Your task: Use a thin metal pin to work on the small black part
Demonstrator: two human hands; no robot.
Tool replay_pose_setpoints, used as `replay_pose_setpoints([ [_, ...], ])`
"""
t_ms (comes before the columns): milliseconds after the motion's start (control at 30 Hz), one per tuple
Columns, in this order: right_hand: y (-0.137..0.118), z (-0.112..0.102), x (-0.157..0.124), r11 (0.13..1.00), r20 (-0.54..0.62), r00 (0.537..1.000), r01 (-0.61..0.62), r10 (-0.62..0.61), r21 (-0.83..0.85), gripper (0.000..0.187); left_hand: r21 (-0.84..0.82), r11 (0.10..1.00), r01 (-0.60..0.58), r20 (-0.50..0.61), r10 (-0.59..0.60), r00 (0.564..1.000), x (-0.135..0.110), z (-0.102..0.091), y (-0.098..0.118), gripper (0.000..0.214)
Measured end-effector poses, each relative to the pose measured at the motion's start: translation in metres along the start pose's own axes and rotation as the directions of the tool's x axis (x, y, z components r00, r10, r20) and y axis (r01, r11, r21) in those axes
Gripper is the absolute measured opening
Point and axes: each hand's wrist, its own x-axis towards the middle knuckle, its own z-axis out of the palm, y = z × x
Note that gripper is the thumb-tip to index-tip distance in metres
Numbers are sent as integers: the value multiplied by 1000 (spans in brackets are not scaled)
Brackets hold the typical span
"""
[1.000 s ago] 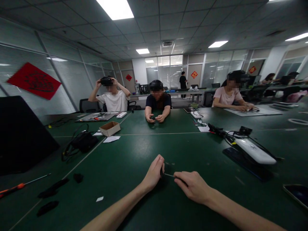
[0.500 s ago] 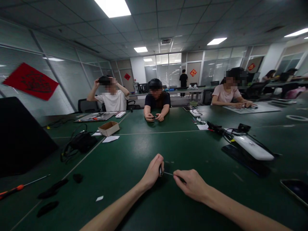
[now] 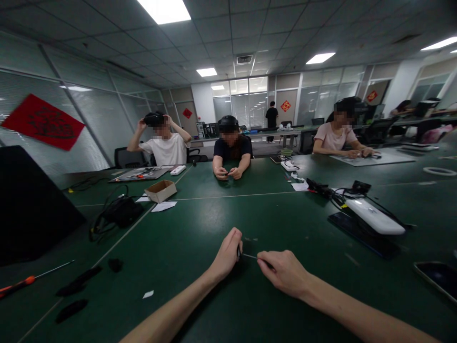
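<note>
Little has moved over the green table [image 3: 200,221]: the right hand [image 3: 284,274] (slightly shifted, I think) and left hand [image 3: 227,255] stay clamped, respectively, on a thin-shafted tool [image 3: 250,257] and small dark part [image 3: 238,253]; tool applied, work seemingly unfinished.

Left hand [image 3: 227,255] holding small dark object [image 3: 238,253]; right hand [image 3: 285,271] gripping thin-shafted tool [image 3: 250,257], shaft pointing at object.

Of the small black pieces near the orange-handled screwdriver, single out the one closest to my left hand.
The stubby piece, farthest right and shortest; the long piece and the oval piece lie further left.
</note>
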Motion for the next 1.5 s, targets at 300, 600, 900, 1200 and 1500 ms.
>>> replay_pose_setpoints([
  [300, 6, 4, 2, 996, -75, 994, -70, 74, 54, 30, 36, 999, 2, -16, -1, 1000, -4, 3, 3, 39],
  [600, 23, -1, 11, 980, -139, 977, -142, 162, 142, 31, -157, 985, 69, -24, -74, 997, 1, 1, -2, 40],
  [900, 6, -3, 7, 1000, 0, 1000, 15, -15, 17, 26, -276, 956, 95, 38, -88, 995, 2, 0, -3, 36],
  [1200, 7, -4, 7, 999, 2, 1000, 31, -31, -15, 25, -248, 964, 93, 17, -92, 996, 5, 2, -8, 36],
  [1500, 5, -4, 7, 1000, 0, 1000, 26, -26, -6, 23, -163, 984, 68, 34, -63, 997, 3, 0, -10, 35],
])
